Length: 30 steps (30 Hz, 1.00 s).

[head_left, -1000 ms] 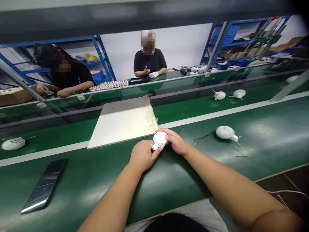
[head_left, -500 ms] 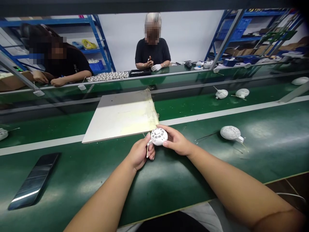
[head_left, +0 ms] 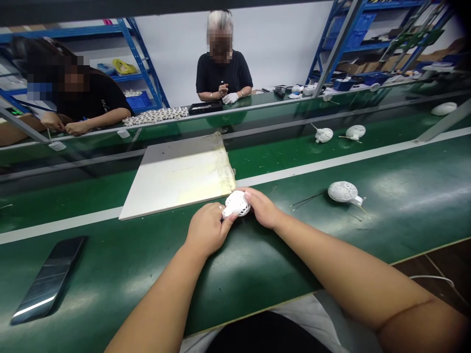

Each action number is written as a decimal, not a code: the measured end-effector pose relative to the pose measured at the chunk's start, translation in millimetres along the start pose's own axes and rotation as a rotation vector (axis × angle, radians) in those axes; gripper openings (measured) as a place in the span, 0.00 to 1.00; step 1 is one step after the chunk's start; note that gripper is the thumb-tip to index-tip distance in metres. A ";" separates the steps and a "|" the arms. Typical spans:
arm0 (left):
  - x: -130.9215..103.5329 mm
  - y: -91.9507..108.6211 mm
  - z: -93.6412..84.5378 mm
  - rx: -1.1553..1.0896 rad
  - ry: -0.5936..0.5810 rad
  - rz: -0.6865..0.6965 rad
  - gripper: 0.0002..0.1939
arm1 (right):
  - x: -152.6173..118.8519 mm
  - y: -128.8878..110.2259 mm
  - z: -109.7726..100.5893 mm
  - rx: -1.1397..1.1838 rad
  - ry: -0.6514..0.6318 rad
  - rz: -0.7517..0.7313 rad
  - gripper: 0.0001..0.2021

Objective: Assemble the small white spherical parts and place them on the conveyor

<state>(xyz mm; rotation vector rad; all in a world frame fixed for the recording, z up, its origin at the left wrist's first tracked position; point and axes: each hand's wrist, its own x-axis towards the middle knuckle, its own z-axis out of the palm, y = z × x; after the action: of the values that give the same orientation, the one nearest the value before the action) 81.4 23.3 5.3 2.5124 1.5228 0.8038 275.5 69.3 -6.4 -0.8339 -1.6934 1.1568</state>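
Observation:
Between my two hands is a small round white plastic housing [head_left: 238,202] with a lattice-patterned shell and a short stub on its left. My left hand [head_left: 206,226] grips the stub side, thumb along the front. Around the right side of the housing curl the fingers of my right hand [head_left: 260,207]. Both hands are just above the green bench, in front of a white board [head_left: 176,171]. A similar white lattice housing [head_left: 343,191] with a stub and thin wires lies on the bench to the right.
A dark glossy slab, phone-like [head_left: 49,279], lies at the left. Two white housings [head_left: 324,135] with wires sit on the green strip beyond the pale line. Metal posts [head_left: 338,46] rise from the bench. Across it, two people work near a pile of white parts [head_left: 158,116].
The housing has been turned over: its slotted face showed before, and the lattice shell faces me now. My left hand has rolled so its back is up. The view has shifted slightly.

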 end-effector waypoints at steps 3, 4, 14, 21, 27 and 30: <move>-0.1 6.0 2.8 0.019 -0.043 -0.035 0.27 | -6.7 -4.5 3.9 -0.148 0.136 -0.253 0.30; -0.2 8.8 3.3 0.021 -0.059 -0.027 0.27 | -8.7 -5.9 5.2 -0.175 0.125 -0.317 0.31; -1.5 25.5 7.7 0.059 -0.158 0.002 0.27 | -10.1 -10.7 3.3 -0.396 0.006 -0.448 0.37; -4.5 34.4 9.9 0.046 -0.120 0.036 0.27 | -14.3 -22.2 4.0 -0.421 0.091 -0.413 0.32; -4.9 35.9 14.7 0.009 -0.112 0.009 0.28 | -13.5 -26.1 2.1 -0.468 0.083 -0.373 0.30; -3.6 30.9 16.1 -0.010 -0.101 0.026 0.30 | -11.5 -21.2 0.3 -0.440 0.044 -0.402 0.30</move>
<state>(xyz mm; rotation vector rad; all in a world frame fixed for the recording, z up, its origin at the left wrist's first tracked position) 112.5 7.9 0.7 2.5288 1.4537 0.6742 278.6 52.0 10.0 -0.7220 -1.9971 0.4977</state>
